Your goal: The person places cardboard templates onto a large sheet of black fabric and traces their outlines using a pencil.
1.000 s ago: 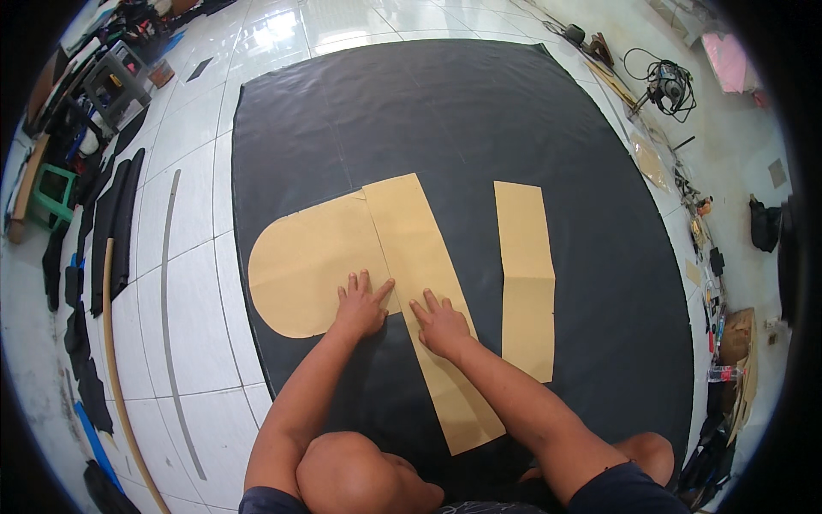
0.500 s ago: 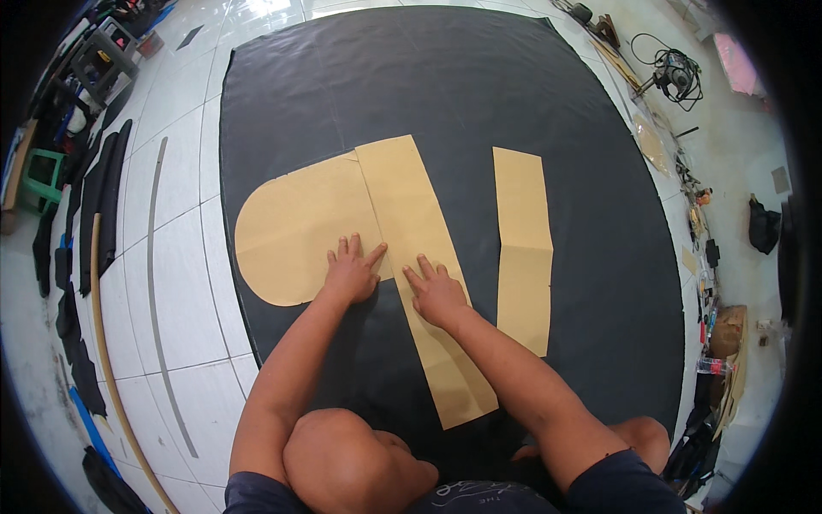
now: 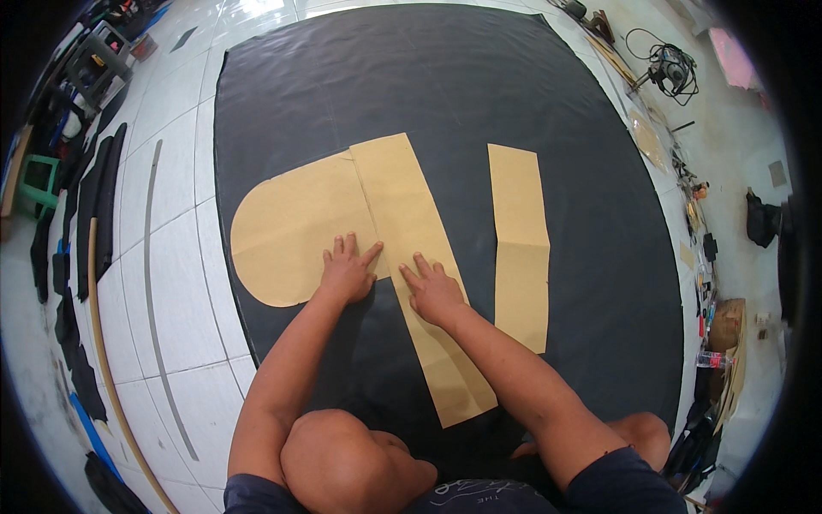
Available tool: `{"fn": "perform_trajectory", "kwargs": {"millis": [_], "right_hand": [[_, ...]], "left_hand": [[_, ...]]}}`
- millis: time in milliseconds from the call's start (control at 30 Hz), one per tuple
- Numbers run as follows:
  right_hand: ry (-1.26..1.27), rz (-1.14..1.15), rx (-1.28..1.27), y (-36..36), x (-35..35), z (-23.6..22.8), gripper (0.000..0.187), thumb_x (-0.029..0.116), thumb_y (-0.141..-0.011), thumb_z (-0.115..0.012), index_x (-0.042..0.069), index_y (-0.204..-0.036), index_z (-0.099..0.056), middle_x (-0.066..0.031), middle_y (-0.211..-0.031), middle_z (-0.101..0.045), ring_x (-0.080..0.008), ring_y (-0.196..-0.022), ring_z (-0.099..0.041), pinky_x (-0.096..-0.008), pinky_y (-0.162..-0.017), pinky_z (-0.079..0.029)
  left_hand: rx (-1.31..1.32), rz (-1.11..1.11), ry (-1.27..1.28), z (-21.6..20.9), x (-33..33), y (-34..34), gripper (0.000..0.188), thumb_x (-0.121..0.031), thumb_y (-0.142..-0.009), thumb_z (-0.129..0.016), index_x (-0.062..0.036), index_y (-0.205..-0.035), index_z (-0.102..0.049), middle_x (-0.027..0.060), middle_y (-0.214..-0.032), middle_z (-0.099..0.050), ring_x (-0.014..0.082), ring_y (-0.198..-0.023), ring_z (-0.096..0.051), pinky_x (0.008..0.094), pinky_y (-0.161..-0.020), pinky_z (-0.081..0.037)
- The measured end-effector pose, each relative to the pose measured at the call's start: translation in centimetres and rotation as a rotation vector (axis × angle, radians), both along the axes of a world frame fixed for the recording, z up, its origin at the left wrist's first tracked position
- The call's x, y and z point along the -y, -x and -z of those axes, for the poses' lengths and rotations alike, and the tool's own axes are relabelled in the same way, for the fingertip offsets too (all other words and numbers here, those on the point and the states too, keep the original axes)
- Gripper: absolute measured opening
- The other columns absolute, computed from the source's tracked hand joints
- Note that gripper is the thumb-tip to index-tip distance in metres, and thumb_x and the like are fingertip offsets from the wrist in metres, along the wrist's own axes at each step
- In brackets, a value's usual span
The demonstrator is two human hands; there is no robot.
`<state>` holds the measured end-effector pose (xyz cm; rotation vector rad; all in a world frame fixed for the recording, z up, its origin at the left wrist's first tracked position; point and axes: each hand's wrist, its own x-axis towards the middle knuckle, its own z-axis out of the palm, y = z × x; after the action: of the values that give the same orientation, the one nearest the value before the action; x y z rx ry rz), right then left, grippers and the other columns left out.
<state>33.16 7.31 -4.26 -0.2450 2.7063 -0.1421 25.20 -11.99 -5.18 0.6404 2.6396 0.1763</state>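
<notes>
A large black sheet (image 3: pixel 616 283), perhaps leatherette, is spread over the floor. On it lies a tan paper pattern piece (image 3: pixel 291 214) with a rounded left end. A long tan paper strip (image 3: pixel 404 188) lies against its straight right edge, at a slight tilt. My left hand (image 3: pixel 347 272) rests on the rounded piece close to that join, fingers spread. With fingers apart, my right hand (image 3: pixel 434 293) presses flat on the long strip. Farther right, a separate creased paper strip (image 3: pixel 521 265) lies untouched on the black sheet.
White floor tiles (image 3: pixel 184 317) border the sheet on the left, with a thin metal ruler (image 3: pixel 154 257) and a wooden stick (image 3: pixel 98 317) on them. A green stool (image 3: pixel 38 182) stands at far left. Coiled cable (image 3: pixel 672 73) and assorted tools line the right wall.
The view has shifted very slightly, moving the scene a little to the left. Both hands stay in the same places on the paper pieces.
</notes>
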Motion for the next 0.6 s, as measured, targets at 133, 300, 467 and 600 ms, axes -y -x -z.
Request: {"fn": "perform_trajectory", "kwargs": {"millis": [133, 300, 467, 600], "right_hand": [[-0.017, 0.008, 0.016, 0.08, 0.37, -0.22, 0.067, 0.019, -0.09, -0.057, 0.025, -0.153, -0.037, -0.0126, -0.161, -0.027, -0.044, -0.131, -0.046, -0.0429, -0.088, -0.057], [0.015, 0.023, 0.035, -0.01, 0.27, -0.66, 0.065, 0.018, -0.09, -0.056, 0.025, -0.153, -0.038, -0.0127, -0.161, -0.027, -0.0436, -0.132, -0.045, -0.0436, -0.09, -0.056], [0.004, 0.027, 0.025, -0.05, 0.25, -0.53, 0.064, 0.018, -0.091, -0.054, 0.024, -0.153, -0.038, -0.0127, -0.161, -0.027, -0.043, -0.131, -0.045, -0.0433, -0.091, -0.056], [0.006, 0.025, 0.028, 0.04, 0.41, -0.35, 0.063, 0.017, -0.092, -0.052, 0.024, -0.153, -0.038, -0.0125, -0.16, -0.028, -0.0429, -0.131, -0.046, -0.0432, -0.091, -0.056]], "left_hand": [[0.009, -0.004, 0.011, 0.02, 0.15, 0.03, 0.07, -0.034, -0.089, -0.067, -0.0344, -0.152, -0.035, 0.025, -0.157, -0.025, 0.0493, -0.144, -0.025, 0.0663, -0.11, -0.03], [-0.01, 0.006, 0.013, 0.3, 0.19, -0.05, 0.072, -0.035, -0.089, -0.067, -0.0352, -0.152, -0.034, 0.0272, -0.156, -0.024, 0.0512, -0.143, -0.026, 0.0635, -0.11, -0.031], [-0.013, 0.01, 0.007, 0.46, 0.15, 0.0, 0.073, -0.036, -0.088, -0.067, -0.0352, -0.152, -0.034, 0.0274, -0.156, -0.025, 0.0515, -0.142, -0.026, 0.0638, -0.11, -0.031], [0.003, 0.004, 0.004, 0.27, 0.33, -0.03, 0.07, -0.034, -0.089, -0.066, -0.0342, -0.152, -0.034, 0.026, -0.157, -0.024, 0.0497, -0.144, -0.024, 0.0666, -0.11, -0.03]]}}
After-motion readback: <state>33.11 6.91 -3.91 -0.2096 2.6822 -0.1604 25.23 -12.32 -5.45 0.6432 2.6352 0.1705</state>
